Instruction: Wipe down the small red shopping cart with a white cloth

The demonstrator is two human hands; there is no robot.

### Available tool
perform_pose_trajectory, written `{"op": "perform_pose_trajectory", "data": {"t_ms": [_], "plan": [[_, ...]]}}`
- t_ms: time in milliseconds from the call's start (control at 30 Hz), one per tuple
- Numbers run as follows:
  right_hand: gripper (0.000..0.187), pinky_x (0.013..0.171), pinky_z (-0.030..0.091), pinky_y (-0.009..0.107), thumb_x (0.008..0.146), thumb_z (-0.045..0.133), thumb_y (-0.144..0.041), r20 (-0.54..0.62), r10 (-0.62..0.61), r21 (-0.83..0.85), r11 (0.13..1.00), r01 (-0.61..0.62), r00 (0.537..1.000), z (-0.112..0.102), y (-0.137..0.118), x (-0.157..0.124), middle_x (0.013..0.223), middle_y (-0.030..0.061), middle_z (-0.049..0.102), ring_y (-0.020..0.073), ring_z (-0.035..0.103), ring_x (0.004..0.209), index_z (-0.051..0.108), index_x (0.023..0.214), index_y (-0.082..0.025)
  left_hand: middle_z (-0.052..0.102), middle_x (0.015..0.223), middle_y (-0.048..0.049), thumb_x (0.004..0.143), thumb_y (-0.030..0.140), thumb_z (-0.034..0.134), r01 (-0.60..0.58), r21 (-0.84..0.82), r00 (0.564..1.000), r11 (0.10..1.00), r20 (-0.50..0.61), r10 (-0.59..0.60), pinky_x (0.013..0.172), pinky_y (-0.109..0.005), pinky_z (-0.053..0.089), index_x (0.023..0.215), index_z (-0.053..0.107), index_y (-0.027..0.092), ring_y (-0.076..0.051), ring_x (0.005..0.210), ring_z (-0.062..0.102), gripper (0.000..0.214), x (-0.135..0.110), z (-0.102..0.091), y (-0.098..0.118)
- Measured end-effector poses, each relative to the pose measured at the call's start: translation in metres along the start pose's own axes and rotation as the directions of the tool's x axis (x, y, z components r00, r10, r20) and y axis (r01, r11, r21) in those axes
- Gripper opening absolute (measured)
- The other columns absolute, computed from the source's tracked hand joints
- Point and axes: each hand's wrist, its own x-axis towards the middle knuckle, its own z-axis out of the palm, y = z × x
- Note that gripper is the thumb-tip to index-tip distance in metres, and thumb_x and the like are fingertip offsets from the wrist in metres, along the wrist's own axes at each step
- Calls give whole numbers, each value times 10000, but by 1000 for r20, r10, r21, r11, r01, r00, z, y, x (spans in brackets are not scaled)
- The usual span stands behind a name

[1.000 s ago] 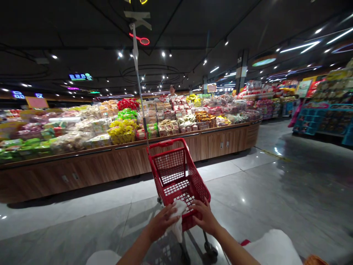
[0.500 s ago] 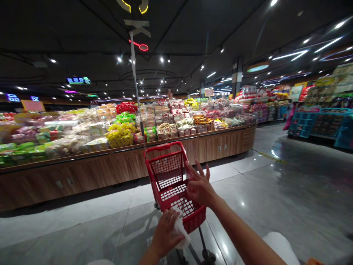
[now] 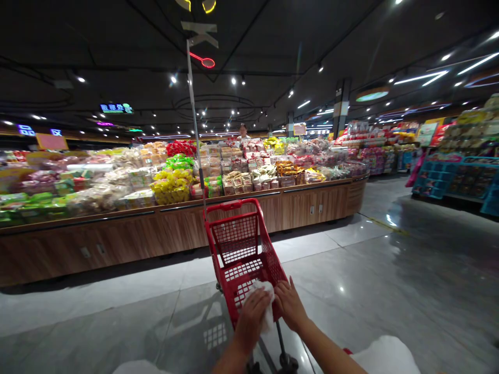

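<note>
Down from its raised, spread pose of half a second ago, the right hand (image 3: 290, 309) has dropped back onto the near end of the cart (image 3: 238, 244), and the left hand (image 3: 252, 321) has slid the cloth (image 3: 265, 298) up along that same rim.

Far ahead and to the left of the hands runs a long wooden counter (image 3: 117, 241) piled with packets (image 3: 171, 184). The left hand has its fingers curled over the white cloth, pressing it against the red mesh at the cart's near edge. The cloth bunches out just past the fingertips and touches the right hand's thumb side. The right hand lies flat and open just beside it, fingers together on the rim, holding nothing. Beyond both hands the basket stretches away. A thin pole (image 3: 194, 130) rises from the cart's far left corner toward the ceiling. Further on, behind the counter, a person (image 3: 243, 130) stands half hidden by goods. Glossy floor (image 3: 370, 280) spreads to the right of the hands, with shelves (image 3: 456, 171) well off on that side.
</note>
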Motion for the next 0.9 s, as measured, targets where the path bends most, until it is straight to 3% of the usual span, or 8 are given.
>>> {"op": "perform_pose_trajectory", "data": {"t_ms": [100,200,333,467,567,700,800,900], "plan": [[377,1086,314,510,855,390,-120,-40,-20,7,1000,20,999,15,8,-2,1064,66,638,225,537,1090,600,1149,-229,554,1341,-100,904,186,445,134,57,987,989,76,-138,1020,-448,470,1331,483,223,-241,1258,499,431,19,21,8],[462,1033,375,505,800,429,-118,-50,-36,21,999,37,998,23,14,-3,1132,89,616,249,519,1122,568,1230,-213,441,1439,-149,868,272,539,289,155,914,944,249,-321,1033,-491,430,1405,382,184,-292,1309,437,566,26,30,6],[308,1014,381,441,850,433,-139,15,-17,60,998,16,1000,12,4,3,1028,73,625,225,526,1033,628,1083,-193,476,1419,-87,801,288,632,352,190,800,916,447,-400,1044,-468,403,1385,401,246,-288,1286,459,629,30,13,-3],[253,989,383,403,905,382,-146,21,31,39,999,-32,999,-5,-14,10,959,68,613,213,513,992,631,927,-186,559,1313,-77,794,200,600,373,200,735,906,533,-420,922,-361,489,1322,454,246,-241,1129,583,550,32,-2,-4],[225,1036,327,417,909,395,-153,34,60,5,998,-61,998,-12,-22,11,940,46,604,204,514,994,613,898,-205,599,1248,-70,827,159,531,334,199,767,921,511,-388,923,-364,492,1285,494,258,-233,1107,591,470,25,-3,-4],[195,1093,236,458,901,421,-158,55,100,-23,995,-99,993,-13,-27,11,934,29,605,206,519,1012,606,910,-221,533,1355,-70,851,68,418,260,113,905,959,319,-282,1021,-345,439,1335,461,257,-199,1228,511,522,-2,0,-5],[212,1097,231,457,882,443,-155,71,121,-15,993,-121,990,-13,-29,12,957,42,618,217,525,1019,627,956,-230,435,1453,-79,875,138,452,195,161,957,967,183,-224,1096,-472,352,1408,377,255,-270,1371,342,551,-22,5,-2],[284,1095,240,459,860,439,-138,80,137,6,990,-137,987,-13,-29,14,992,50,629,226,530,1032,643,1029,-240,348,1508,-100,872,289,540,144,248,964,958,184,-192,1080,-620,288,1463,279,259,-370,1407,230,647,-26,13,3]]}}
